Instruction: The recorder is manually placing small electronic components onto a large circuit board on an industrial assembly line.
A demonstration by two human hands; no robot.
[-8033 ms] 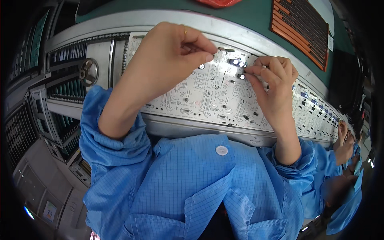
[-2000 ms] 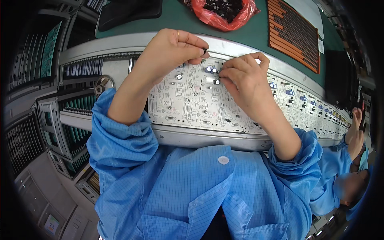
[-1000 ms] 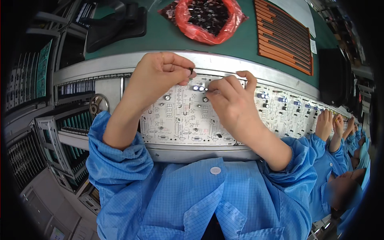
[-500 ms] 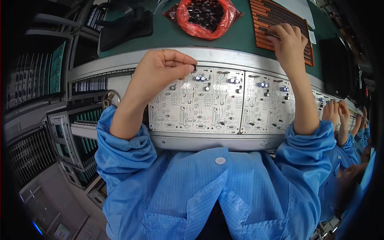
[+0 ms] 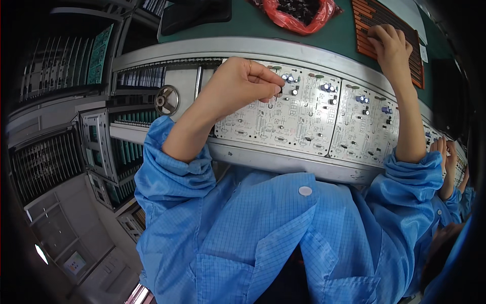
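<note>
My left hand [image 5: 243, 86] is closed in a pinch on a small black electronic component [image 5: 279, 92]. It hovers low over a white circuit board [image 5: 263, 126], just left of a group of blue capacitors [image 5: 289, 78]; I cannot tell whether the component touches the board. Under the wrist and palm, part of the board's left side is hidden. Farther right, my right hand [image 5: 394, 50] reaches over an orange slotted tray [image 5: 364, 30] holding rows of dark parts. Its fingers are bent together at the slots, and whatever is between them is hidden.
A second white board [image 5: 354, 137] adjoins the first on the metal rail [image 5: 283, 161]. Behind lie a red plastic bag [image 5: 288, 23] of black components and a black object [image 5: 197, 15]. A handwheel [image 5: 167, 100] is at left. A co-worker's hands [image 5: 445, 157] work at far right.
The view has turned and shifted. My left hand has brought the black component from the board's far edge nearer to me, beside the blue capacitors. My right hand stays at the orange tray.
</note>
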